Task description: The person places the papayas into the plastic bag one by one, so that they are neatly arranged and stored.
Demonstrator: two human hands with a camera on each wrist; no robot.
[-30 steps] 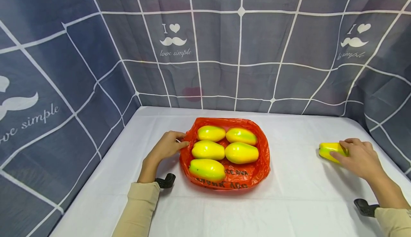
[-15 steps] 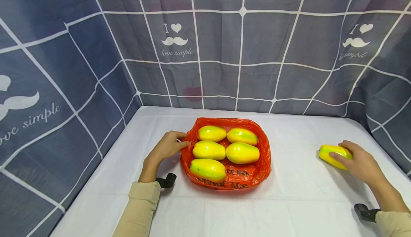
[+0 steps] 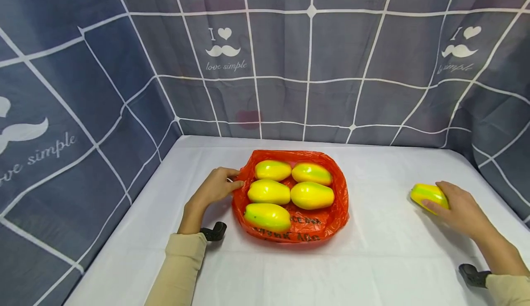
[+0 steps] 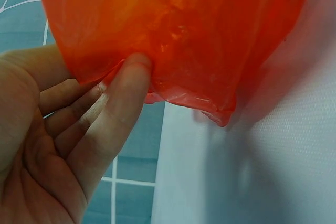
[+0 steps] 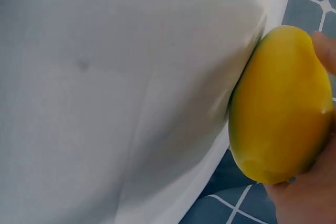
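Note:
My left hand [image 3: 214,187] pinches the left rim of a red plastic bag [image 3: 342,204] between thumb and fingers; the left wrist view shows the thin bag film [image 4: 173,40] folded there. Inside the spread-open bag lie several glossy yellow-green papayas, among them a front one [image 3: 267,217] and one at the right [image 3: 312,195]. Far to the right, my right hand [image 3: 462,208] grips another papaya [image 3: 428,195] from its right side, low over the table. In the right wrist view that papaya [image 5: 281,103] sits against the white cloth, fingers and thumb at its side.
A white cloth [image 3: 372,264] covers the table. Dark grey curtains [image 3: 331,66] with white grid lines rise behind it and along both sides. Black wrist mounts [image 3: 214,232] stick out from both wrists.
My right hand has shifted its hold and the papaya in it has turned slightly, staying about where it was. My left hand and the bag have hardly moved.

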